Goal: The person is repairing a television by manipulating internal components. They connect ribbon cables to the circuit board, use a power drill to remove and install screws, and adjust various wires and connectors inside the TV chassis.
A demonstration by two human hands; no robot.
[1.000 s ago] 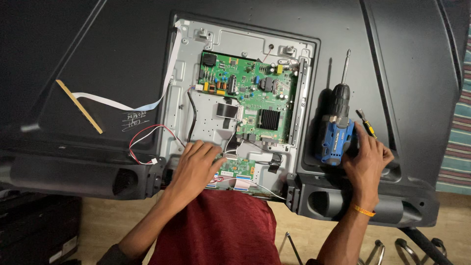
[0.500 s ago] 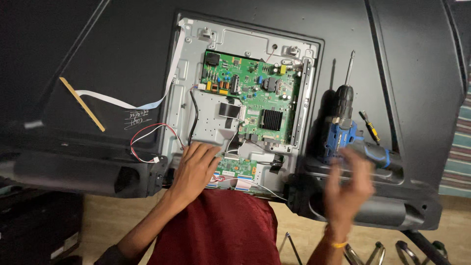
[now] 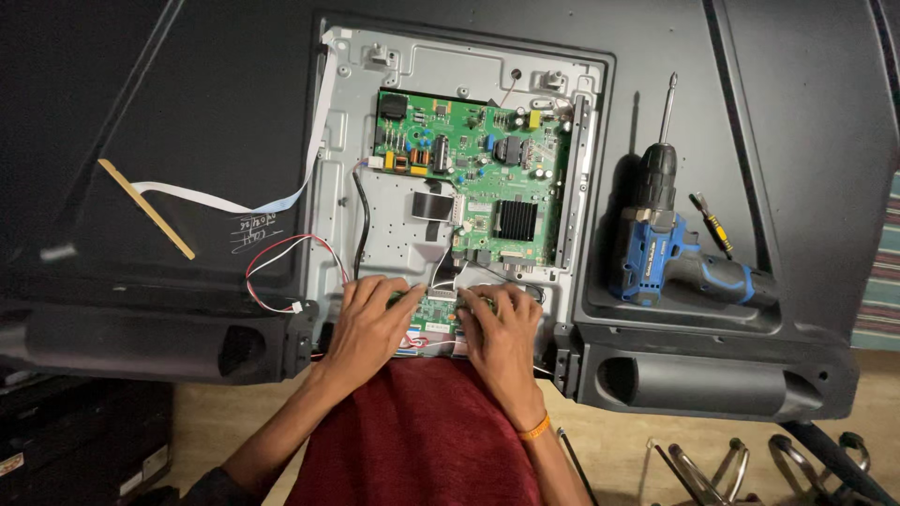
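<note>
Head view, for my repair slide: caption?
Both hands, left hand and right hand, on small green board; drill aside.

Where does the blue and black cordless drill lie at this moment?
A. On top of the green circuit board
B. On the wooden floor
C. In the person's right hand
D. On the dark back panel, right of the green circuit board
D: the blue and black cordless drill lies untouched on the dark back panel, right of the green circuit board; both hands are on the small board below.
</note>
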